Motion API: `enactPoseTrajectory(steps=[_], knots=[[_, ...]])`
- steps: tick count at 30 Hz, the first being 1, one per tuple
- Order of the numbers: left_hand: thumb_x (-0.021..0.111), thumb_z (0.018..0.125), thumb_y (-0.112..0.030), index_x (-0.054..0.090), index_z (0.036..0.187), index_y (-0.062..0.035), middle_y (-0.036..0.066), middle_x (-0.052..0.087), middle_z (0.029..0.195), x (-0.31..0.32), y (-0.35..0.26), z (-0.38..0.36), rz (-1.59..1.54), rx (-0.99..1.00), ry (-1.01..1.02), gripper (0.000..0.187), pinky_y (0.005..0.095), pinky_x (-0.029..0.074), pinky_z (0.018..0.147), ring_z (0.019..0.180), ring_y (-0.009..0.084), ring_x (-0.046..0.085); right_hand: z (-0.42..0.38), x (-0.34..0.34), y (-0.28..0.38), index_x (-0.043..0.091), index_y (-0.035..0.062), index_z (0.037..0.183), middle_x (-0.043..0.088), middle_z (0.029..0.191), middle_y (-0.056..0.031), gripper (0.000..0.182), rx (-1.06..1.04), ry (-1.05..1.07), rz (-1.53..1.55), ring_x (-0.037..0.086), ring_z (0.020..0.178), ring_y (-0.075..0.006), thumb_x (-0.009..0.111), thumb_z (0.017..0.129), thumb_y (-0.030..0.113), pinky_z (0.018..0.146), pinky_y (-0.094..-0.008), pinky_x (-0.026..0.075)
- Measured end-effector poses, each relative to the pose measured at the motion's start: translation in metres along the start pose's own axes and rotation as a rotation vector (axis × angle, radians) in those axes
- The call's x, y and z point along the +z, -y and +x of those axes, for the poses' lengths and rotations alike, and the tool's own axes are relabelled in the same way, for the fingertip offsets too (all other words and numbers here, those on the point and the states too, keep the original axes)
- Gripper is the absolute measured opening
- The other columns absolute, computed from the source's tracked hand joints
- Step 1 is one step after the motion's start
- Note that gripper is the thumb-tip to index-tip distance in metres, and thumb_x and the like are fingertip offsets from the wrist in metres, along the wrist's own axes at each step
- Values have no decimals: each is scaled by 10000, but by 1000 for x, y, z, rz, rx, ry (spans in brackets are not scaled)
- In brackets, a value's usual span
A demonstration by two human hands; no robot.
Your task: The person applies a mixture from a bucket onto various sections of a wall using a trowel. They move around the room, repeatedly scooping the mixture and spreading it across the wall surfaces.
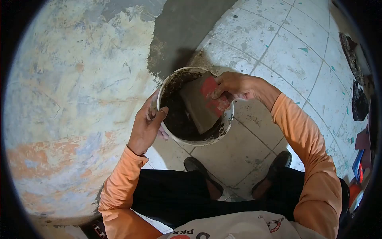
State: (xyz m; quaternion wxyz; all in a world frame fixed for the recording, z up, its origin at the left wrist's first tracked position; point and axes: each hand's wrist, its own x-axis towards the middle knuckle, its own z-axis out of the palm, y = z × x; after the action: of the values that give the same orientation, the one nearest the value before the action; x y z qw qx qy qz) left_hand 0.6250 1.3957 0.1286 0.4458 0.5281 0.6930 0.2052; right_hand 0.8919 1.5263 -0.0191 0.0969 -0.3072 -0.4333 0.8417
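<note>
My left hand (145,125) grips the left side of a round white bucket (187,141), thumb over the rim and fingers round the outside. Dark grey wet plaster (175,117) lies inside, and smears of it coat the inner wall and rim. In my right hand (236,85) is a flat, rectangular putty spreader (199,101), pinched at its red-marked edge. Its wide grey blade slants down into the bucket, with the lower edge over the plaster. The right fingers are closed near the bucket's right rim.
A patchy, worn wall (79,79) stands on the left, with a smooth grey plastered strip (187,28) beyond the bucket. Stained white floor tiles (294,59) spread to the right. Black plastic (359,101) and other clutter line the right edge. My shoes (274,169) flank the near floor.
</note>
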Motion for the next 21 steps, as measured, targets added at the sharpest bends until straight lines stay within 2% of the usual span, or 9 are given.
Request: enactPoseTrajectory(steps=[5, 6, 9, 10, 11, 14, 15, 17, 21], knots=[[581, 1087, -120, 362, 1636, -47, 23, 631, 767, -5, 2, -3, -45, -5, -21, 595, 254, 531, 490, 516, 89, 590, -17, -11, 20, 712, -71, 1109, 721, 825, -65, 169, -48, 158, 80, 681, 626, -133, 707, 973, 30, 571, -265, 580], [580, 1088, -119, 366, 1633, -47, 20, 632, 771, -9, 4, 0, -71, 4, -16, 590, 249, 533, 493, 520, 88, 596, -21, -11, 24, 729, -43, 1141, 747, 874, -44, 199, -76, 19, 42, 657, 613, -82, 724, 962, 45, 538, -233, 555], [577, 1088, -115, 353, 1637, -51, 23, 654, 798, -26, 21, 7, -73, 8, -42, 597, 247, 540, 496, 531, 90, 617, -44, -28, 51, 745, -7, 1170, 764, 914, -24, 236, -157, -73, 2, 642, 612, -47, 753, 952, 83, 518, -206, 535], [567, 1087, -102, 341, 1645, -59, 25, 669, 829, -29, 25, 7, -55, -23, -57, 604, 247, 545, 496, 553, 87, 627, -48, -47, 59, 737, 46, 1252, 749, 981, -26, 324, -165, -82, -135, 656, 713, -102, 746, 959, 186, 654, -272, 583], [567, 1087, -102, 341, 1645, -59, 25, 669, 829, -31, 27, 4, -55, -22, -53, 604, 247, 545, 496, 553, 87, 627, -45, -63, 63, 737, 46, 1252, 749, 981, -26, 324, -164, -86, -134, 656, 713, -102, 746, 959, 186, 654, -272, 583], [554, 1077, -90, 283, 1661, -49, 105, 734, 842, -32, 25, -10, 44, -90, -60, 645, 253, 555, 492, 542, 129, 665, -22, -92, 67, 750, 7, 1206, 749, 968, -45, 285, -204, -288, -191, 647, 702, -113, 728, 962, 153, 645, -271, 583], [554, 1077, -90, 283, 1661, -49, 105, 734, 842, -31, 27, -14, 41, -94, -57, 645, 253, 555, 492, 542, 129, 665, -6, -93, 66, 754, -11, 1145, 744, 945, -62, 243, -319, -369, -63, 639, 679, -124, 727, 962, 146, 614, -286, 566], [533, 1065, -41, 238, 1665, -25, 109, 716, 1014, -29, 30, -21, 46, -53, -50, 669, 266, 560, 516, 578, 123, 628, 37, -105, 56, 757, -29, 1084, 739, 922, -79, 211, -428, -453, 61, 631, 657, -135, 726, 961, 140, 583, -301, 549], [527, 1025, 4, 219, 1670, -6, 190, 722, 951, -24, 32, -35, 225, -5, -40, 715, 345, 549, 609, 636, 193, 658, 102, -99, 55, 735, 9, 992, 708, 828, -36, 75, -441, -690, 86, 621, 645, -126, 721, 959, 75, 606, -302, 570]])
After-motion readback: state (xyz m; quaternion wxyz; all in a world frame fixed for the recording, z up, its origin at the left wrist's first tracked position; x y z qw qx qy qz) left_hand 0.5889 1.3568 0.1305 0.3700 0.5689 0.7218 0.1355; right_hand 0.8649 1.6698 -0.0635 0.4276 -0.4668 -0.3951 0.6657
